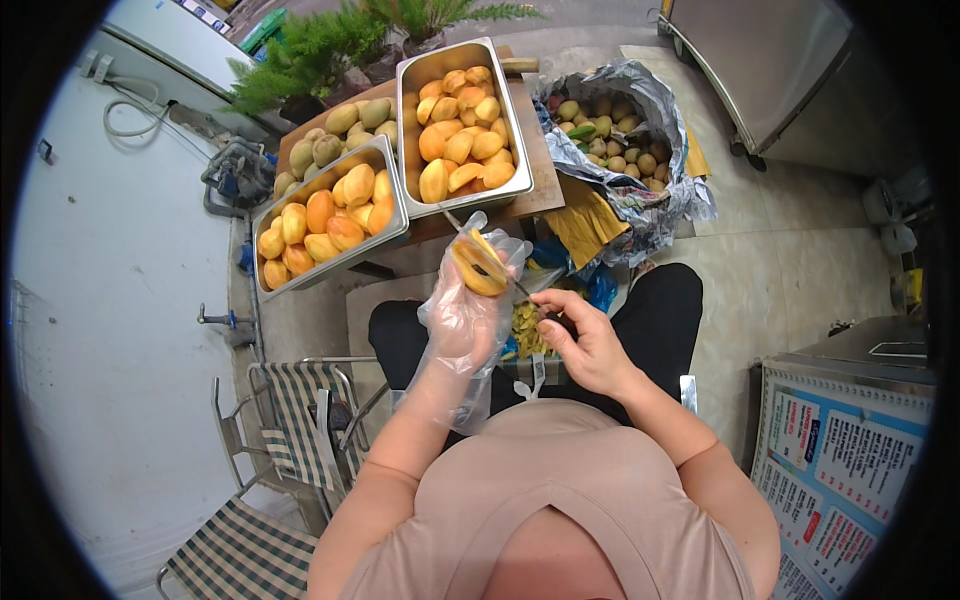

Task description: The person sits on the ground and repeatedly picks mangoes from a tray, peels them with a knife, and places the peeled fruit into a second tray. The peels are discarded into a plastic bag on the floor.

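My left hand (465, 322), in a clear plastic glove, holds a peeled orange-yellow fruit (484, 285). The fruit is cut open and shows a dark hollow. My bare right hand (596, 349) grips a thin knife (523, 290) by its dark handle; the blade runs up and left across the fruit. Beyond my hands, two steel pans hold peeled fruit: one pan (529, 176) is upright to view in the middle, the other pan (330, 266) sits lower left. Yellow peelings (529, 330) lie below my hands in a blue plastic bag (602, 286).
Unpeeled fruit (328, 150) rests on a wooden table (544, 191) behind the pans. A newspaper-lined sack (637, 217) of brownish fruit stands at right. Checked folding chairs (300, 439) and wall pipes (251, 300) are at left; a printed menu board (832, 480) is at lower right.
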Motion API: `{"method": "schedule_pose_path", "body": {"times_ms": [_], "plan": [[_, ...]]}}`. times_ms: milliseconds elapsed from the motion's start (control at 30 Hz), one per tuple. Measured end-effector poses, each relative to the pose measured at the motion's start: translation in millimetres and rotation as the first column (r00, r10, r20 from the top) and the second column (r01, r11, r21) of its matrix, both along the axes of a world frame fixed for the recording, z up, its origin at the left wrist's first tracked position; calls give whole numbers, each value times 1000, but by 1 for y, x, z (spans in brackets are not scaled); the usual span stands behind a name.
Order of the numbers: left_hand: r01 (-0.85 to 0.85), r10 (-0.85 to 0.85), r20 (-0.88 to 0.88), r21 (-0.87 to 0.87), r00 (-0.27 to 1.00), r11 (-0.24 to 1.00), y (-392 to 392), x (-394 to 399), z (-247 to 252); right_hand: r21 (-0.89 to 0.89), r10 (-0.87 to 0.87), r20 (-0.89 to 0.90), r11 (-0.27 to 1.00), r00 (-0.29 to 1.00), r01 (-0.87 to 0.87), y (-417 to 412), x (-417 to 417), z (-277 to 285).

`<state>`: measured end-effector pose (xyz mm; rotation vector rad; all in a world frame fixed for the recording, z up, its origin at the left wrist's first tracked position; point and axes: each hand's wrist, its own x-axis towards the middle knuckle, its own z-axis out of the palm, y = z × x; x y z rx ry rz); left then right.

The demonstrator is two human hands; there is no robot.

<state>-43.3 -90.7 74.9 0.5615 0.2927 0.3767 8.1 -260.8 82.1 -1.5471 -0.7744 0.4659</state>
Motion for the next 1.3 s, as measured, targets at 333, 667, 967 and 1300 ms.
{"method": "schedule_pose_path", "body": {"times_ms": [333, 667, 967, 1300], "plan": [[185, -187, -20, -74, 982, 980, 10, -11, -4, 159, 223, -624, 975, 749, -158, -42, 8, -20], [385, -400, -20, -226, 916, 895, 27, -33, -35, 98, 164, -711, 986, 684, -134, -47, 25, -32], [243, -251, -465, -77, 849, 967, 28, -38, -89, -499, 166, -302, 812, 939, -304, -56, 12, -5], [319, -300, -604, -79, 738, 945, 20, -37, -106, -628, 149, -263, 723, 953, -287, -59, 9, -23]]}}
